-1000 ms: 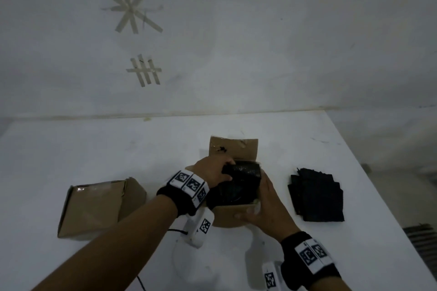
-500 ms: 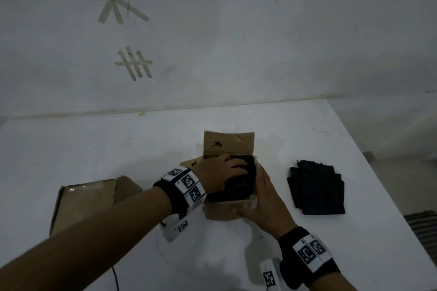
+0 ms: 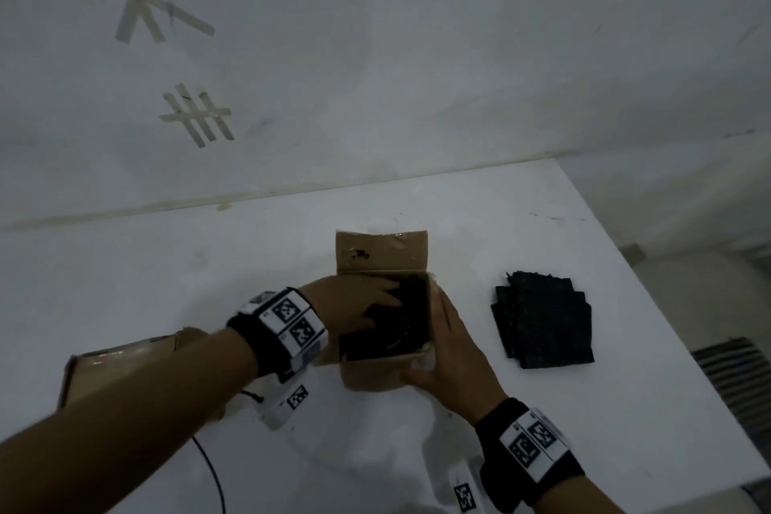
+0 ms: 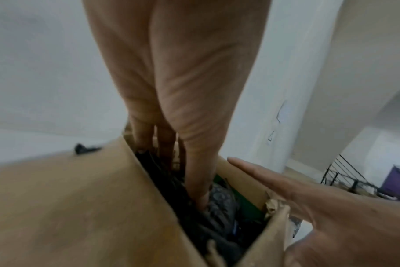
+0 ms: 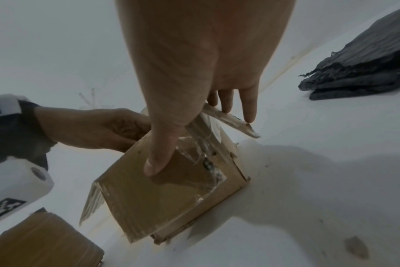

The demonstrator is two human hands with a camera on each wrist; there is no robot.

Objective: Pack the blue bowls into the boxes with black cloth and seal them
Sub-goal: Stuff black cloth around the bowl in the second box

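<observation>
There, my left hand (image 3: 354, 305) pressed straight fingers onto the black cloth (image 3: 400, 321) inside the open brown cardboard box (image 3: 375, 373), while my right hand (image 3: 450, 355) steadied its side, fingers extended.

We counted two cardboard boxes: one open box (image 3: 377, 373) mid-table, one second box (image 3: 121, 367) at the left. One stack of black cloths (image 3: 542, 321) to the right; couldn't count its layers. One black cloth (image 3: 400, 317) inside the open box. Two hands: left hand (image 3: 354, 303), right hand (image 3: 452, 355). Two tape marks on the wall (image 3: 417, 54).
</observation>
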